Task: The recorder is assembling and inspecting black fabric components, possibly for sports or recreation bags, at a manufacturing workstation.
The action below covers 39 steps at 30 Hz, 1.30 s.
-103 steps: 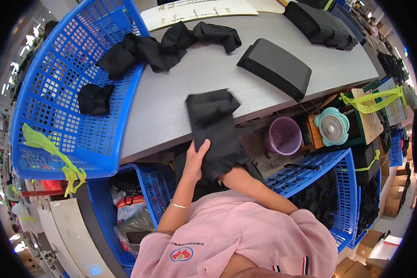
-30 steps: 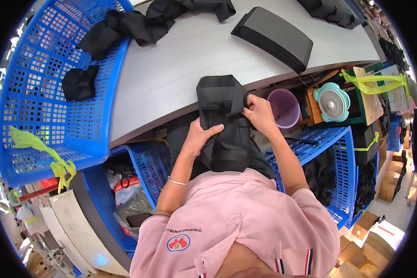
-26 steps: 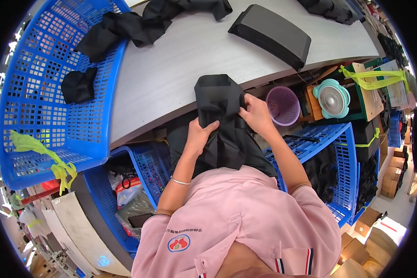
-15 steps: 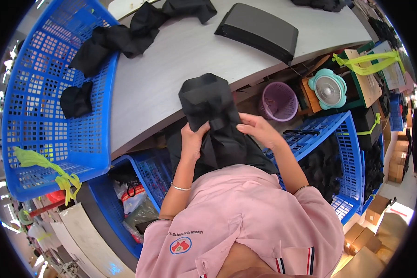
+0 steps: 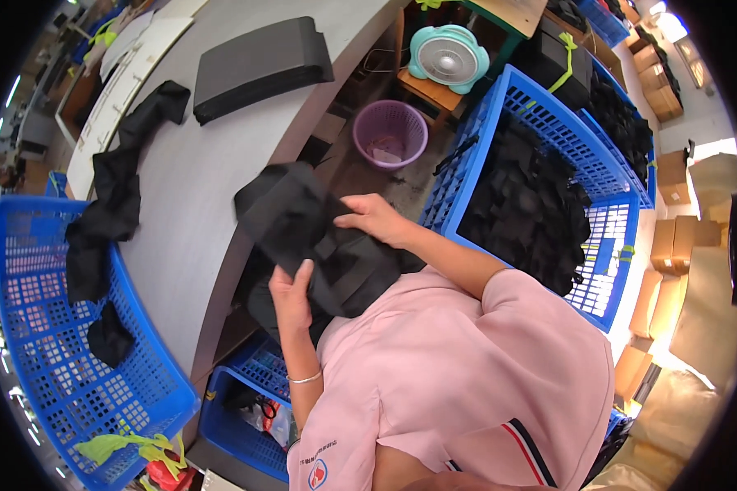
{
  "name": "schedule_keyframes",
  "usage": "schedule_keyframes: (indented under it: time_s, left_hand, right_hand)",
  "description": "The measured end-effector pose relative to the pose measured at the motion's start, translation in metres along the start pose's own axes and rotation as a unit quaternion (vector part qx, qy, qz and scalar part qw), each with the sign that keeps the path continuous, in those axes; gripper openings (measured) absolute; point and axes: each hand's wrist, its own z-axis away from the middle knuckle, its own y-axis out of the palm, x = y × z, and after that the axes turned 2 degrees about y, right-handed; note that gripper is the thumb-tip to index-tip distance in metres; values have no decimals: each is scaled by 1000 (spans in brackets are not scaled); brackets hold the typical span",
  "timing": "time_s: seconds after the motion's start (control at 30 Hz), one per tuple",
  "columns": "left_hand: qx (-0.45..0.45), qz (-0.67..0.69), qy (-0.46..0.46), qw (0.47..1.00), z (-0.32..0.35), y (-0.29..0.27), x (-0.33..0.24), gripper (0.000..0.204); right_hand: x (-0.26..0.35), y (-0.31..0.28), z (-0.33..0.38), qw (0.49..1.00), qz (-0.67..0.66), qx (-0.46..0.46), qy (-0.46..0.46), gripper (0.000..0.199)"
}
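A black fabric piece [image 5: 282, 204], its far end wide and rounded, is held up in front of my body by the table's edge. My left hand [image 5: 293, 301] grips its near side, the thumb pressed on top and the fingers partly hidden beneath the cloth. On the right edge of the piece, my right hand [image 5: 378, 221] pinches the cloth between thumb and fingers; the cloth is slightly blurred there. More black cloth [image 5: 360, 274] lies in folds over my lap, below both hands.
A grey table [image 5: 188, 196] bears a dark curved case [image 5: 262, 65] and a chain of black fabric pieces [image 5: 116, 188] trailing into a blue basket [image 5: 151, 348]. At right, another blue basket [image 5: 467, 168] holds black pieces. Beyond stand a purple bin [image 5: 391, 135] and a teal fan [image 5: 449, 59].
My view has swung to the right, bringing more of the right-hand basket into sight. Both hands still hold the fabric piece, which has tilted and shifted leftward in the picture.
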Motion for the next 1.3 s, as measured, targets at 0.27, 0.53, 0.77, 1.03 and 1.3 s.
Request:
schedule_keyframes:
  time_s: [0.27, 0.53, 0.77, 1.03, 1.3]
  left_hand:
    - [11, -46, -60, 997, 0, 21, -9, 51]
    - [-147, -69, 11, 987, -7, -36, -23, 33]
    - [-336, -224, 142, 904, -31, -111, -65, 22]
    - [-209, -577, 287, 736, -159, -160, -122, 22]
    - [-101, -567, 296, 762, -309, -92, -86, 38]
  right_hand:
    - [11, -182, 90, 944, -147, -281, -88, 11]
    - [34, -383, 121, 606, 333, -722, 0, 58]
    - [24, -212, -44, 766, 391, -455, -232, 46]
    - [57, 64, -137, 778, 472, -6, -414, 33]
    - [22, 111, -169, 697, 509, -29, -504, 30]
